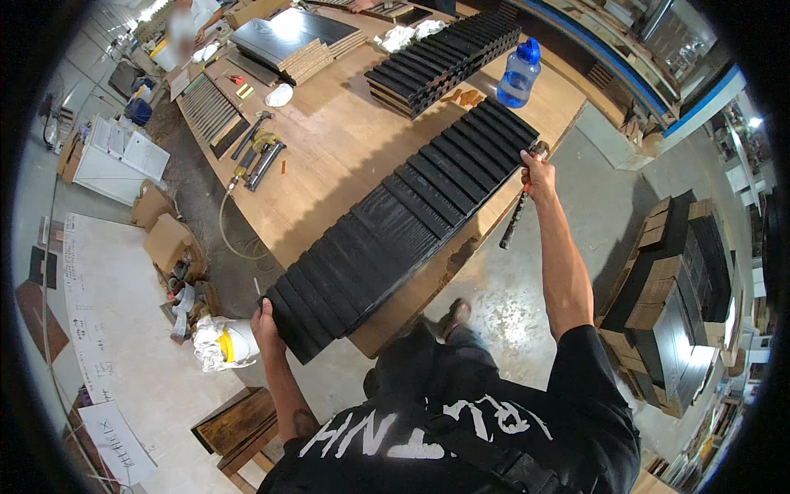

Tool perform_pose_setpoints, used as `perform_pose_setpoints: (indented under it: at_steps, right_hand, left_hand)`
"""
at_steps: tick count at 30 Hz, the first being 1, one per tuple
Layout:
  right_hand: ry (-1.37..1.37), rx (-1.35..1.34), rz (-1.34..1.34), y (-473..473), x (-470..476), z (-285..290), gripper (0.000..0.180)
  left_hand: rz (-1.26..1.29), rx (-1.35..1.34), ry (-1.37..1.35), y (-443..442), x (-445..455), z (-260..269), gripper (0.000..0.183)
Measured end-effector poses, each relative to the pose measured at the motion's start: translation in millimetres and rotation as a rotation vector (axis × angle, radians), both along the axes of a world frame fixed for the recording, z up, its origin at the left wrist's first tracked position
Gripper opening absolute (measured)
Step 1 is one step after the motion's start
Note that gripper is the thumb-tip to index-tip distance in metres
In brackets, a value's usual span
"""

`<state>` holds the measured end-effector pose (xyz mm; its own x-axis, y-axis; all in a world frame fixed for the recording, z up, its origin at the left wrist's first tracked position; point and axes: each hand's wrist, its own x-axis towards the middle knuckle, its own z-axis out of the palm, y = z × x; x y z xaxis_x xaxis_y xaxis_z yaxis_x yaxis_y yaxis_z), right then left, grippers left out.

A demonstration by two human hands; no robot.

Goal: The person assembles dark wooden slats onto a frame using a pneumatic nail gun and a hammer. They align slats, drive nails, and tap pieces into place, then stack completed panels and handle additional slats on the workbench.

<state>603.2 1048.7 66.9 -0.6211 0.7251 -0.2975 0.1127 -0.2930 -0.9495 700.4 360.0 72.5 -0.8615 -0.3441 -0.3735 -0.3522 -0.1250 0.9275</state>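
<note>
A long black slatted wooden panel (401, 216) lies slantwise across the near edge of a plywood-topped worktable (333, 148). My left hand (268, 327) grips its near left end, fingers at the panel's edge. At the far right end my right hand (538, 174) holds a hammer (513, 219) with a dark handle and touches the panel's corner; the hammer's head is up beside the panel. A pneumatic nailer (262, 159) with an air hose lies on the table, a second hammer (250, 136) next to it.
Stacked black slatted panels (444, 65) and a blue water bottle (517, 74) stand behind the panel. Dark boards (296, 40) are piled farther back, near another person (185, 28). Stacked black pieces (666, 296) stand on the right; a white bucket with cloths (225, 346) is at left.
</note>
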Motion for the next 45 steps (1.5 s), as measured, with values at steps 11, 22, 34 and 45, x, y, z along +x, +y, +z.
perform_pose_setpoints:
  at_steps: [11, 22, 34, 45]
  right_hand:
    - [0.378, -0.186, -0.076, -77, 179, 50, 0.022]
    - [0.575, -0.280, -0.305, -194, 391, 41, 0.017]
    - [0.601, -0.319, -0.436, -265, 479, -16, 0.012]
    - [0.588, -0.214, -0.471, -274, 465, -40, 0.033]
  left_hand:
    - [0.300, -0.372, 0.565, -32, -12, 80, 0.038]
    - [-0.023, -0.216, 0.973, -106, 13, 153, 0.058]
    - [-0.138, -0.064, 1.086, -109, 86, 213, 0.056]
    - [-0.184, 0.028, 1.092, -136, 35, 212, 0.052]
